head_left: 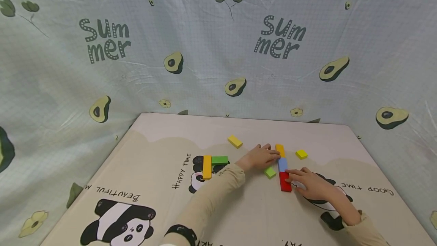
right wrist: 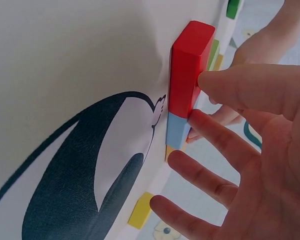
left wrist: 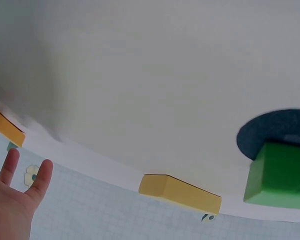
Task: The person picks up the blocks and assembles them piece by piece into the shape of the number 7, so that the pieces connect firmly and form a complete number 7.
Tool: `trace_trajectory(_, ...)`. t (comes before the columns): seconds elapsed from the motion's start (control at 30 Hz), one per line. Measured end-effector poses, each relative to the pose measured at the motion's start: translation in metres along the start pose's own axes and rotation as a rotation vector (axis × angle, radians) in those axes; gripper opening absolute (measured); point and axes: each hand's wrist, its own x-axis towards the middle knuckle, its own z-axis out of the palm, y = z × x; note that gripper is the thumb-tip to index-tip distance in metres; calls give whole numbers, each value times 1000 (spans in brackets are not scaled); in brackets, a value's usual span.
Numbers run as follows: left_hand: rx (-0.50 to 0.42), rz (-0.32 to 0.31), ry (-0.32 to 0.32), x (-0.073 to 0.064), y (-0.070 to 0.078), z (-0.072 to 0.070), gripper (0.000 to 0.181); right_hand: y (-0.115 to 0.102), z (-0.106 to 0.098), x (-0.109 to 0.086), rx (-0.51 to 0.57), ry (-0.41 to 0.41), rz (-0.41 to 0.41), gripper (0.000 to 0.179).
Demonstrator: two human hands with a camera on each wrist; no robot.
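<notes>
A red block [head_left: 285,182], a blue block [head_left: 283,164] and an orange block [head_left: 280,150] lie end to end in one line on the table. My left hand [head_left: 261,157] reaches over from the left, its fingertips at the side of the orange block near the blue one. From the right, my right hand [head_left: 313,186] has fingertips against the red block. In the right wrist view the fingers of that hand [right wrist: 262,160] are spread, thumb and index finger at the red block [right wrist: 186,75]. A light green block [head_left: 270,172] lies under the left hand's side of the line.
An upright-lying orange block [head_left: 207,167] touches a green block [head_left: 219,160] at the left. A yellow block [head_left: 235,141] lies farther back, and a short bright yellow block [head_left: 301,154] to the right of the line. A patterned curtain [head_left: 205,48] hangs behind the table.
</notes>
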Motion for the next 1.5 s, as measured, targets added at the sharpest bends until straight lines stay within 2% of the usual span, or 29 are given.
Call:
trace_trajectory(0.33, 20, 6, -45, 4, -3, 1, 40, 1, 0, 1, -1, 8, -1, 22)
trace_trajectory(0.6, 69, 25, -79, 4, -7, -7, 41, -1, 1, 3, 8, 35, -3, 19)
trace_trajectory(0.77, 115, 57, -73, 1, -8, -11, 42, -2, 3, 6, 4, 51, 8, 18)
trace_trajectory(1.2, 114, 55, -85, 1, -9, -11, 43, -8, 1, 10, -40, 98, -7, 22)
trace_trajectory(1.5, 109, 68, -89, 1, -11, -9, 44, -10, 5, 13, -70, 133, 18, 27)
